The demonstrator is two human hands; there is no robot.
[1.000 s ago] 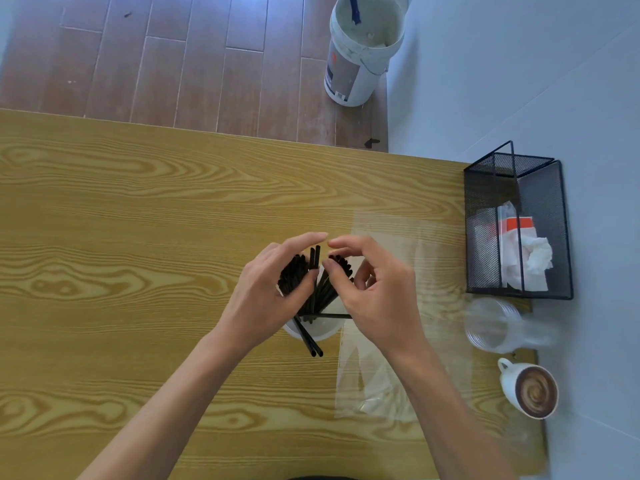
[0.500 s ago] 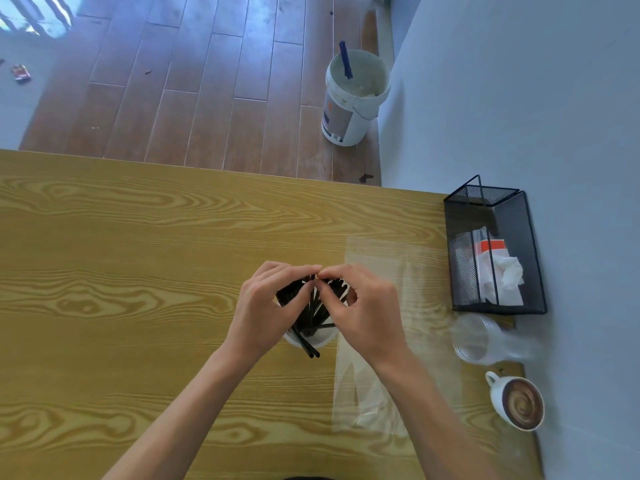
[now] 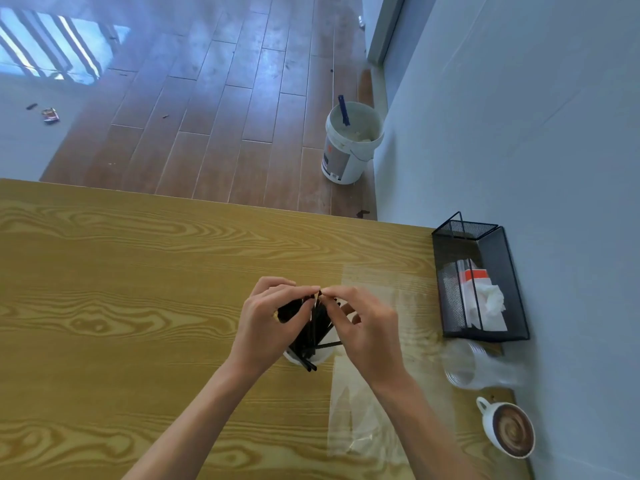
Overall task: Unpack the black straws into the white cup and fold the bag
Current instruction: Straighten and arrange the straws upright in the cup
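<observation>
Your fingertips now closed together, both hands [image 3: 322, 320] pinching black straws [image 3: 313, 332] upright in white cup [image 3: 320, 356]; empty bag [image 3: 374, 407] flat beside right hand, toward table's right edge.

Two hands [image 3: 266, 327] [image 3: 367, 336], one white cup [image 3: 306, 358] of black straws [image 3: 313, 332], one clear bag [image 3: 367, 424], one mesh organizer [image 3: 498, 303], one coffee mug [image 3: 509, 431], one bucket [image 3: 349, 147].

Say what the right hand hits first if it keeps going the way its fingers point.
The right hand points left, fingertips at the black plastic straws; just beyond, the left hand. Straws first, probably; depth is unclear.
</observation>
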